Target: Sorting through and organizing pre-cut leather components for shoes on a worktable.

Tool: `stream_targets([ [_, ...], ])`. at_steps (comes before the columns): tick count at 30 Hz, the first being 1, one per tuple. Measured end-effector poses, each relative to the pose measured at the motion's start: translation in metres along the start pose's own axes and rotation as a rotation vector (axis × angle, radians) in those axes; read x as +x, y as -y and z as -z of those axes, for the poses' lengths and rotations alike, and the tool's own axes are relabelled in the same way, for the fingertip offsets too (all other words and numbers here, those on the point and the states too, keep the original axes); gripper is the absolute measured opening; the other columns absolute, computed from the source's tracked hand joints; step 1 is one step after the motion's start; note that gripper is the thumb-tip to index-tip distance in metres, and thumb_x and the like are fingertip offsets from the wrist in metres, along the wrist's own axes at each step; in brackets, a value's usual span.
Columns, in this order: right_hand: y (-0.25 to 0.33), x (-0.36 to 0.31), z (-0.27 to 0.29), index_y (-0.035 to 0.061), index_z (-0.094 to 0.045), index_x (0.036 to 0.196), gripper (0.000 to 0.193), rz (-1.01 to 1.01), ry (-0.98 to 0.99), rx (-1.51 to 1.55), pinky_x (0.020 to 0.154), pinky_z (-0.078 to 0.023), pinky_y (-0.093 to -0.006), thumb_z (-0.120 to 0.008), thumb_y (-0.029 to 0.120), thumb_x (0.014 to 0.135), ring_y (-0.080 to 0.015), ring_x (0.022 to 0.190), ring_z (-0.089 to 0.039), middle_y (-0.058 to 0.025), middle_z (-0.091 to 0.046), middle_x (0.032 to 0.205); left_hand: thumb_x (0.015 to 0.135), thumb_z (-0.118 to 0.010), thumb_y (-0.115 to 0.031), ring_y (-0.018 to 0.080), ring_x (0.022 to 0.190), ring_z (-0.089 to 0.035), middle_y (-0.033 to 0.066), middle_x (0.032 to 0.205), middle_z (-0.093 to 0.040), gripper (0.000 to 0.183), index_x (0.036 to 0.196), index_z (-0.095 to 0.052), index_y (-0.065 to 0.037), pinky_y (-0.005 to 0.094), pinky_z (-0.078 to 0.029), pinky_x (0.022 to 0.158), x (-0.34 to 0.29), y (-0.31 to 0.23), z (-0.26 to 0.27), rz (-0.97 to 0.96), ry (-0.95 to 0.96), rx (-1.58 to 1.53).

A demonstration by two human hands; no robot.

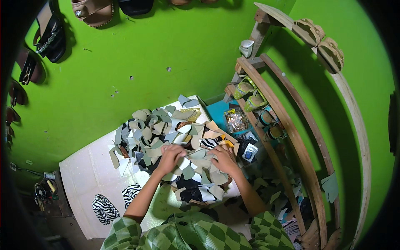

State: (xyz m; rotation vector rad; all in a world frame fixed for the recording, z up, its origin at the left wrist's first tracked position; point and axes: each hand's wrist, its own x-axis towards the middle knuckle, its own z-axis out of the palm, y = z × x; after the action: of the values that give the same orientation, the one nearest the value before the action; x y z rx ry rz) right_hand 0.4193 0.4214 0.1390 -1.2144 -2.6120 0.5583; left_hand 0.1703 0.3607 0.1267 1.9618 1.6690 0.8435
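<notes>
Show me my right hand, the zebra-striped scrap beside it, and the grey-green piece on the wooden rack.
Right hand (225,160), head view: back of the hand.
Zebra-striped scrap (209,143), head view: its striped face.
Grey-green piece (330,188), head view: its broad face.

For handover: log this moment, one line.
left hand: at grey-green and beige scraps | right hand: same scraps | zebra-striped pieces: white tabletop
</notes>
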Motion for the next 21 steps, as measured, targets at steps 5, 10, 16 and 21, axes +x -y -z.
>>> stream_targets([
  [5, -0.010, 0.018, -0.004, 0.0080, -0.058, 0.106, 0.028, -0.260, -0.092, 0.113, 0.077, -0.040, -0.0445, -0.052, 0.020, 0.082, -0.0323, 0.081, -0.059, -0.0150, -0.062, 0.089, 0.082, -0.055, -0.011, 0.0199, 0.081, -0.052, 0.0058, 0.081, -0.055, 0.006, 0.080, -0.056, -0.005, 0.0310, -0.036, 0.075, -0.043, 0.045, 0.017, 0.179, -0.125, -0.152],
  [10, -0.023, 0.038, -0.031, 0.0094, -0.057, 0.103, 0.029, -0.385, -0.014, -0.004, 0.072, -0.045, -0.0440, -0.063, 0.019, 0.075, -0.0334, 0.080, -0.060, -0.0155, -0.063, 0.081, 0.087, -0.050, -0.011, 0.0183, 0.081, -0.047, 0.0073, 0.084, -0.048, 0.010, 0.088, -0.047, -0.001, 0.0261, -0.037, 0.077, -0.044, 0.065, 0.022, 0.185, -0.138, -0.393],
  [16, -0.006, 0.019, -0.042, 0.0071, -0.059, 0.074, 0.016, -0.176, -0.243, 0.003, 0.072, -0.040, -0.0416, -0.069, 0.004, 0.062, -0.0283, 0.079, -0.055, -0.0128, -0.061, 0.081, 0.083, -0.054, -0.007, 0.0277, 0.106, -0.044, 0.0109, 0.108, -0.049, 0.008, 0.089, -0.049, -0.004, 0.0348, -0.031, 0.094, -0.007, 0.031, 0.033, 0.095, -0.087, -0.343],
  [21, -0.002, -0.003, -0.042, 0.0023, -0.057, 0.077, 0.017, -0.022, -0.294, 0.297, 0.072, -0.043, -0.0385, -0.065, -0.005, 0.063, -0.0315, 0.084, -0.054, -0.0114, -0.055, 0.102, 0.083, -0.050, -0.002, 0.0301, 0.124, -0.036, 0.0118, 0.133, -0.040, 0.005, 0.086, -0.047, -0.004, 0.0398, -0.029, 0.100, 0.027, 0.003, 0.012, -0.129, 0.189, -0.380],
])
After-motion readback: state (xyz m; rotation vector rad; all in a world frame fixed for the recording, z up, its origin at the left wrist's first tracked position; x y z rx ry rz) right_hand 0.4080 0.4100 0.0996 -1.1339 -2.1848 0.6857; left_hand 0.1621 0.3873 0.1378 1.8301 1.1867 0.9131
